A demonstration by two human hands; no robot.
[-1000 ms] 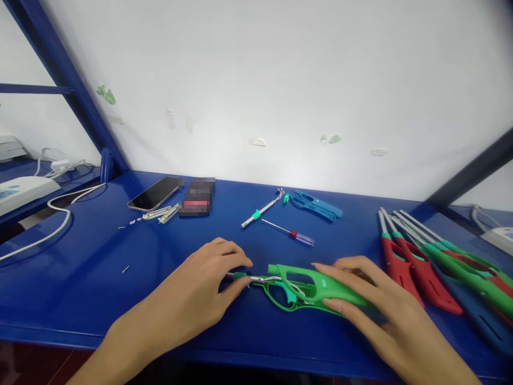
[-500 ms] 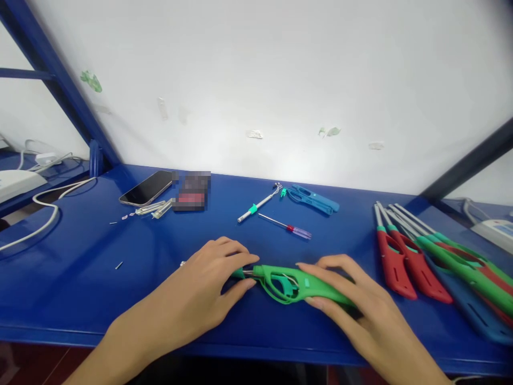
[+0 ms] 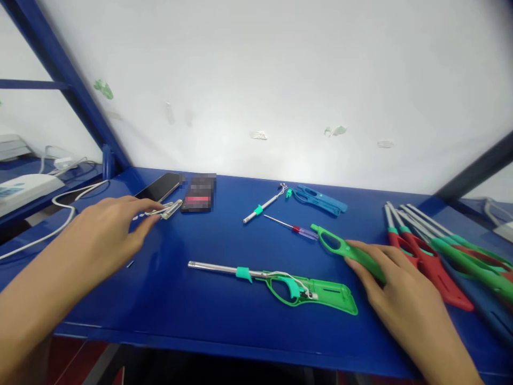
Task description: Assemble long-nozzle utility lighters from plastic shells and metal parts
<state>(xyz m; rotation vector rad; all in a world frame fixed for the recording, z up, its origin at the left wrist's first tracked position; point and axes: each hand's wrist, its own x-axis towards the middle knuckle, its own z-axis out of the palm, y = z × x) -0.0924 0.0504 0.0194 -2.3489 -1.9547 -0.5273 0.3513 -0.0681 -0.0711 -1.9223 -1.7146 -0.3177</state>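
My left hand (image 3: 104, 230) reaches to the back left, its thumb and index finger pinched at one end of a clear plastic tank (image 3: 172, 209) that still rests on the table. My right hand (image 3: 401, 289) grips a loose green handle half (image 3: 336, 243), raised above the table at the right. Between my hands lies the opened gas lighter's other green handle half (image 3: 334, 297), hollow side up. It carries a metal tube (image 3: 216, 268), a teal collar (image 3: 243, 273), a teal trigger (image 3: 294, 287) and white wires.
Behind are a screwdriver (image 3: 306, 232), a second lighter tube (image 3: 260, 208) and a blue handle shell (image 3: 320, 200). A phone (image 3: 160, 187) and a dark blurred object (image 3: 199, 192) lie back left. Several red, green and blue lighters (image 3: 441, 267) are piled right. A white cable (image 3: 60, 206) runs left.
My right hand has lifted the upper green handle half off the lighter and moved it right, exposing the inside. My left hand has let go of the tube and moved left to the clear tanks.
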